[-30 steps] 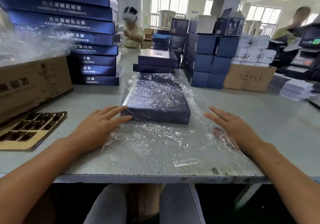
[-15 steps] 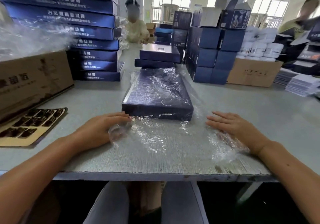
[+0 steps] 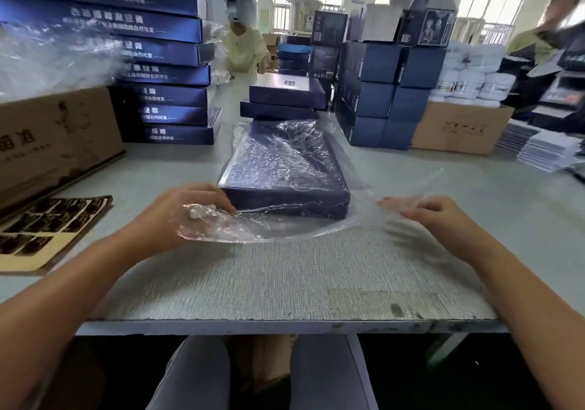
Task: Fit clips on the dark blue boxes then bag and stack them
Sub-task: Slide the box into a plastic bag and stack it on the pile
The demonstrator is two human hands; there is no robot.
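Note:
A flat dark blue box (image 3: pixel 285 169) lies on the grey table (image 3: pixel 285 283) inside a clear plastic bag (image 3: pixel 272 226), whose open end trails toward me. My left hand (image 3: pixel 177 213) grips the bunched left corner of the bag's loose end, just beside the box's near left corner. My right hand (image 3: pixel 430 216) pinches the right side of the loose end, lifted slightly off the table and blurred. Two more dark blue boxes (image 3: pixel 285 99) are stacked right behind the bagged one.
A tall stack of blue boxes (image 3: pixel 158 61) stands at the back left, with a cardboard carton (image 3: pixel 53 137) and a sheet of dark clips (image 3: pixel 41 229) on the left. Blue cube boxes (image 3: pixel 383 93) and another carton (image 3: pixel 456 127) stand right. A person sits across the table.
Both hands went from lying flat on the plastic to curling round it. The bag's loose end has been gathered up and pulled in toward the box's near edge.

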